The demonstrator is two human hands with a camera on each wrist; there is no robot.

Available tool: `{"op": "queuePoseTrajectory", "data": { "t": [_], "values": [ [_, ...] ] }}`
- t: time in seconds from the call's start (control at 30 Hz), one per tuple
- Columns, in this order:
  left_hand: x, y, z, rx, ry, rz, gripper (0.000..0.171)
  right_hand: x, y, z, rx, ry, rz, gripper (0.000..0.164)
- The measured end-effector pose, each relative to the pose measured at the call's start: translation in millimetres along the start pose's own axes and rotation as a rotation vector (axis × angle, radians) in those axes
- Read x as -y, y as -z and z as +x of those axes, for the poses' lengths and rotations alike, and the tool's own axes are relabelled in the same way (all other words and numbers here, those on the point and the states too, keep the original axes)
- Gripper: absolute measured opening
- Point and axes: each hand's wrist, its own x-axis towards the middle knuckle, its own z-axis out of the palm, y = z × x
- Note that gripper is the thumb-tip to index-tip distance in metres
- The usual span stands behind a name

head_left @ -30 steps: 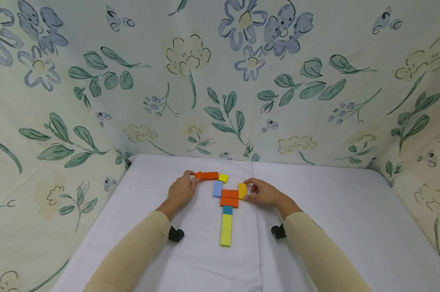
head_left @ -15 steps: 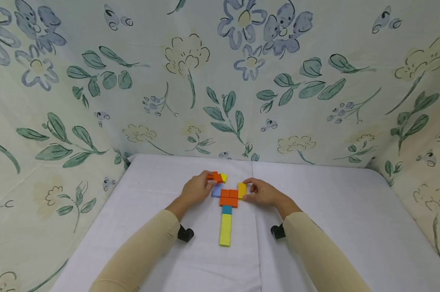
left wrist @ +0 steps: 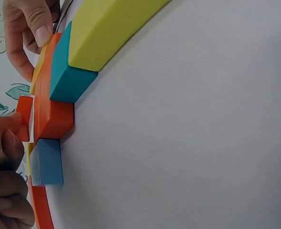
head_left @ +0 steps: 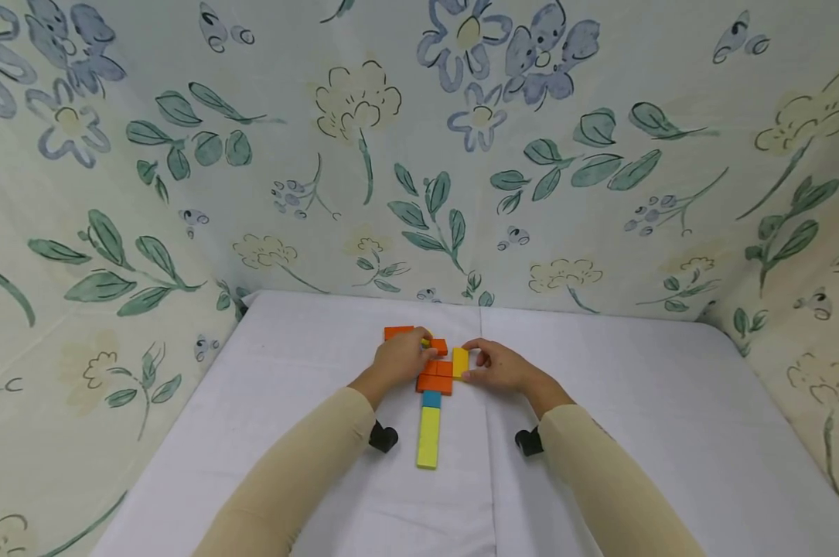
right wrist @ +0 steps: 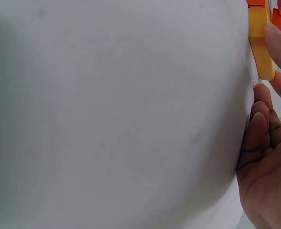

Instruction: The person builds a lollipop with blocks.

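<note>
My left hand [head_left: 398, 358] pinches a small orange block [head_left: 440, 346] just above the far side of the flat block figure; in the left wrist view this orange block [left wrist: 24, 114] shows a gap from the row below. With thumb and finger, my right hand [head_left: 506, 367] grips an amber block [head_left: 460, 362] standing at the figure's right side. Orange blocks [head_left: 434, 384] form the middle, followed toward me by a teal block [head_left: 431, 399] and a long lime block [head_left: 428, 438]. A light blue block [left wrist: 50, 162], at the left side, is hidden behind my left hand in the head view.
A long orange block [head_left: 397, 333] lies beyond my left hand, with a yellow block [head_left: 426, 340] mostly covered by the fingers. White cloth [head_left: 600, 433] covers the table, and a floral curtain [head_left: 419, 155] hangs behind it.
My left hand has carried the small orange block rightward, from the left end of the long orange block to above the middle orange blocks. My right hand stays on the amber block.
</note>
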Motion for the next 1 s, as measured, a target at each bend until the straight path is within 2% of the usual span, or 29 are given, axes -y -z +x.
{"op": "queuePoseTrajectory", "data": {
  "t": [0.13,0.27,0.57,0.73,1.0],
  "values": [
    [-5.7,0.6,2.2,0.055,0.011,0.01,0.04,-1,-1,-1,-0.002,-0.001,0.005,0.055],
    [-8.6,1.0,2.5,0.094,-0.009,0.027,0.04,0,-1,-2,-0.006,0.003,0.002,0.054],
    [-11.6,1.6,0.6,0.115,-0.017,0.034,0.036,2,0,-3,-0.007,-0.009,0.014,0.055],
    [-12.7,2.3,-1.4,0.105,-0.021,0.03,0.034,2,1,-1,-0.005,-0.022,0.014,0.054],
    [-10.8,4.9,-2.3,0.102,-0.015,0.005,0.035,-1,0,-2,-0.011,0.01,0.027,0.053]
  ]
}}
